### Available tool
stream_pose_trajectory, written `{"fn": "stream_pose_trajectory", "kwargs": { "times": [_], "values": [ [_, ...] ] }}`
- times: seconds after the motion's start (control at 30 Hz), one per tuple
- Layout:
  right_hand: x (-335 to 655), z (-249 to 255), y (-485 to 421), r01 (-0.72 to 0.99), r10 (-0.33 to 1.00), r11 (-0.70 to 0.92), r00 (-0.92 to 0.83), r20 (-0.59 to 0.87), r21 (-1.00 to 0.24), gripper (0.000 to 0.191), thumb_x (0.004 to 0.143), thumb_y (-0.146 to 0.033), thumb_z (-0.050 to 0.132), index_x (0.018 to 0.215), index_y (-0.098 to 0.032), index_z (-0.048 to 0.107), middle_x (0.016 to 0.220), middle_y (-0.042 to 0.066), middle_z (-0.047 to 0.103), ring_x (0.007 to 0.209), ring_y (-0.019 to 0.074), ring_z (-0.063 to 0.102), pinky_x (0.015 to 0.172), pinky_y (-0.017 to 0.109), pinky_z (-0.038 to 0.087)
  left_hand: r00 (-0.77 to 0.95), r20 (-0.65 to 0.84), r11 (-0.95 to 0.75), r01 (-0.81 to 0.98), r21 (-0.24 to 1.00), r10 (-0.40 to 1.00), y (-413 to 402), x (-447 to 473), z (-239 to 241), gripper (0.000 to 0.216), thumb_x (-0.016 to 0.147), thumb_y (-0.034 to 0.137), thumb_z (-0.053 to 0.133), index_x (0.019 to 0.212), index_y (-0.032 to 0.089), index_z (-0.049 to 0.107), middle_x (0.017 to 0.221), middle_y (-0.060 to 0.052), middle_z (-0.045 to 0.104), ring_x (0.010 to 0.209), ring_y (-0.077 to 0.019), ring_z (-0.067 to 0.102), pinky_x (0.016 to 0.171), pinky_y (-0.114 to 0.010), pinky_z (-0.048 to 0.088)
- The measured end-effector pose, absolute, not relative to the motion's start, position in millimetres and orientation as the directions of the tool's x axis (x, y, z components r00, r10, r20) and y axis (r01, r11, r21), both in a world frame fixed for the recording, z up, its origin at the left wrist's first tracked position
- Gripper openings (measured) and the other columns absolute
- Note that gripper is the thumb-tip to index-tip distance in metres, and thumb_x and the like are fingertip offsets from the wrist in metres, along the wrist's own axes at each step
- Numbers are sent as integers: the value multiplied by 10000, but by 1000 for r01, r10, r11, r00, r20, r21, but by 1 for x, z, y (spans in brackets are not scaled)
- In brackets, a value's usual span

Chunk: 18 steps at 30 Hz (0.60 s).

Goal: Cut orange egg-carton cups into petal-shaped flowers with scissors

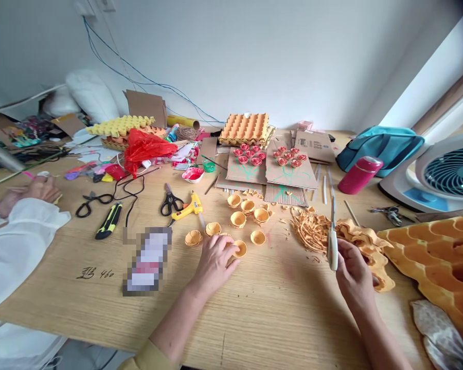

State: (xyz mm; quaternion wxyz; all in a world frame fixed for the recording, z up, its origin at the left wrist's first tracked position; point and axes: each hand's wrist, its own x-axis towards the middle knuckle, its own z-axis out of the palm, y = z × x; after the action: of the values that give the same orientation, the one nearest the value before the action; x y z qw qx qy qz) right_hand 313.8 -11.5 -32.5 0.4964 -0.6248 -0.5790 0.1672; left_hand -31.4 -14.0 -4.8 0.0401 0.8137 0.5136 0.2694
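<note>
My left hand [215, 260] reaches into a group of small cups cut from orange egg carton. Its thumb and fingers are closed at one egg-carton cup [241, 250], with a fingertip over its rim; another cup is partly hidden behind the fingers. Several more cups stand around it, such as a single cup [258, 237] to the right and a layered cup [193, 238] to the left. My right hand [355, 275] grips a white-handled cutting tool [333, 244], blade up. Seen edge-on, it could be scissors or a knife. Behind it lies a pile of carton trimmings [312, 231].
Egg-carton sheets [440, 252] lie at right, near a fan [451, 169] and pink bottle [360, 174]. A yellow glue gun [189, 206], black scissors [171, 200] and utility knife [109, 221] lie left. Red flowers on cardboard [291, 172] stand behind. Another person's sleeve [27, 241] is far left.
</note>
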Motion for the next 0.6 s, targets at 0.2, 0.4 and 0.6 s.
{"fn": "stream_pose_trajectory", "kwargs": {
  "times": [0.2, 0.4, 0.6],
  "values": [
    [299, -18, -20, 232, 948, 158, 236, 213, -960, 341, 895, -485, 611, 1149, -258, 612, 1101, 108, 667, 1006, 288, 639, 845, 402, 525, 255, 465, -501, 673, 544, 848, -17, -23, -2, 127, 914, 168, 575, 856, 219, 676, 960, -52, 667, 934, -224, 568, 885, -408, 425],
    [266, -11, -31, 44, 992, 85, 89, 88, -995, 334, 757, -467, 763, 990, -255, 652, 890, 101, 679, 800, 310, 640, 639, 414, 529, 253, 74, -39, -140, 989, 965, -32, 11, 6, 191, 846, 348, 707, 790, 173, 652, 815, -31, 624, 786, -163, 576, 727, -285, 442],
    [238, -6, -43, -92, 998, 12, -54, 17, -996, 331, 783, -440, 767, 1019, -255, 628, 874, 47, 680, 770, 231, 605, 677, 352, 501, 382, -180, 373, -524, 766, 907, -37, 32, -5, 300, 720, 375, 845, 801, 144, 670, 789, -24, 657, 692, -103, 551, 687, -251, 409]
  ]
}}
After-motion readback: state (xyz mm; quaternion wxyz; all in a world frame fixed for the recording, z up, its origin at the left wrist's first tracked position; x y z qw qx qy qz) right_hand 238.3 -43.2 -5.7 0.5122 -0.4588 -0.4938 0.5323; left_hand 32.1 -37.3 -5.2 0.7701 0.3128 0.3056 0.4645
